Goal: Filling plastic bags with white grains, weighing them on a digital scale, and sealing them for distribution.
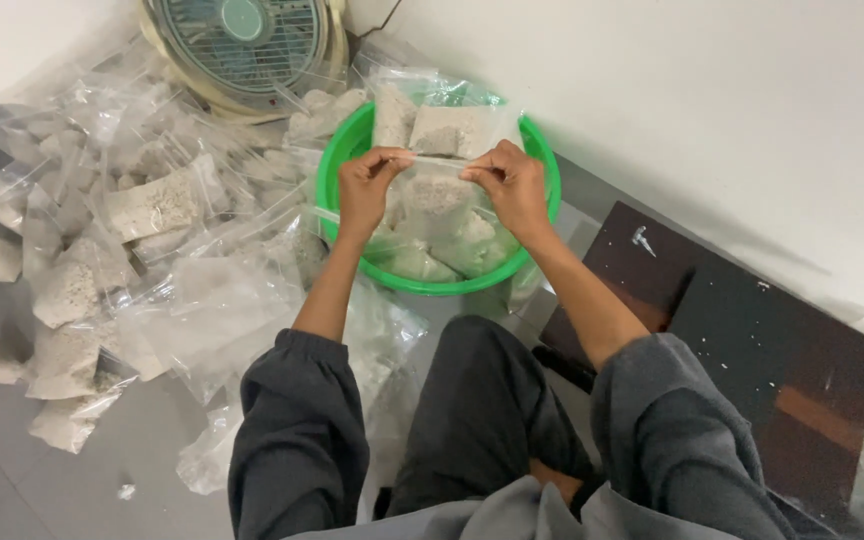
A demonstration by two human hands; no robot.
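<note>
My left hand [367, 190] and my right hand [512, 185] pinch the two ends of the top edge of a clear plastic bag [435, 195] holding whitish powder. The bag hangs over a green round basin [542, 150] that has several more filled clear bags inside. Both hands are closed on the bag's mouth, about a hand's width apart. The lower part of the bag rests among the bags in the basin.
A large heap of filled clear bags [112, 250] spreads over the floor to the left. A floor fan [242, 40] stands behind the heap near the white wall [732, 110]. A dark wooden board [752, 350] lies at right. My knees in dark trousers [472, 410] fill the foreground.
</note>
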